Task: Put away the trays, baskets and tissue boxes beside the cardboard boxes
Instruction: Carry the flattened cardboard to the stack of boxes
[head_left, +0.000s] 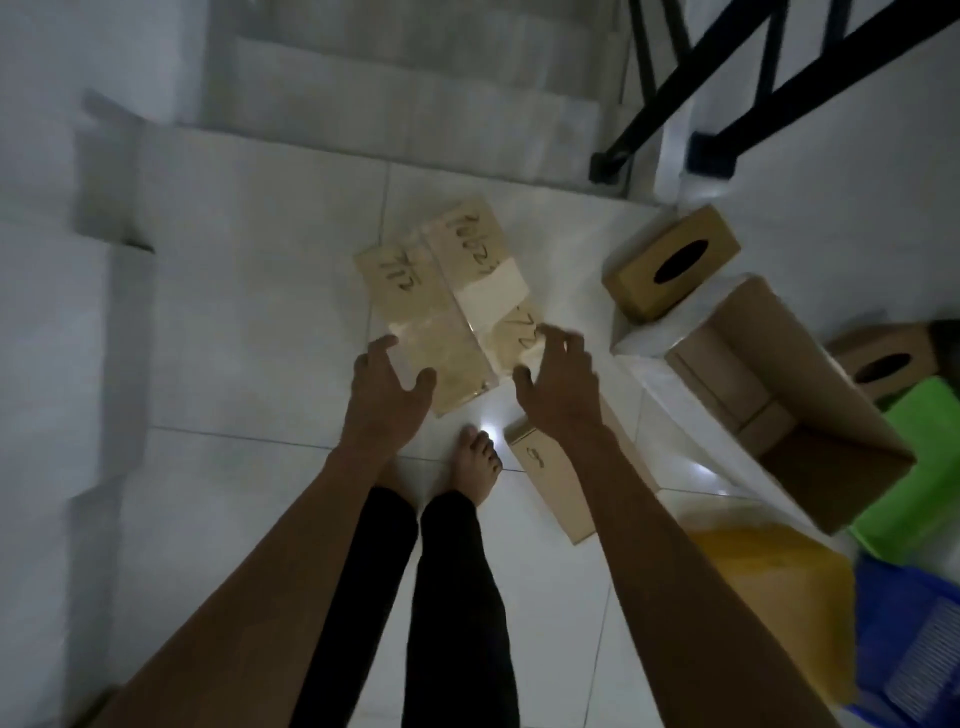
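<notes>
Careful: your left grip (387, 382) and right grip (558, 376) are spread wide, holding nothing, at the taped box (447, 291); glossy tape could let it slip onto your bare foot (475, 462).

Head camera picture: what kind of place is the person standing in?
Probably a stair landing indoors: white steps ahead, a black railing at the right, cardboard boxes on the tiled floor.
</notes>
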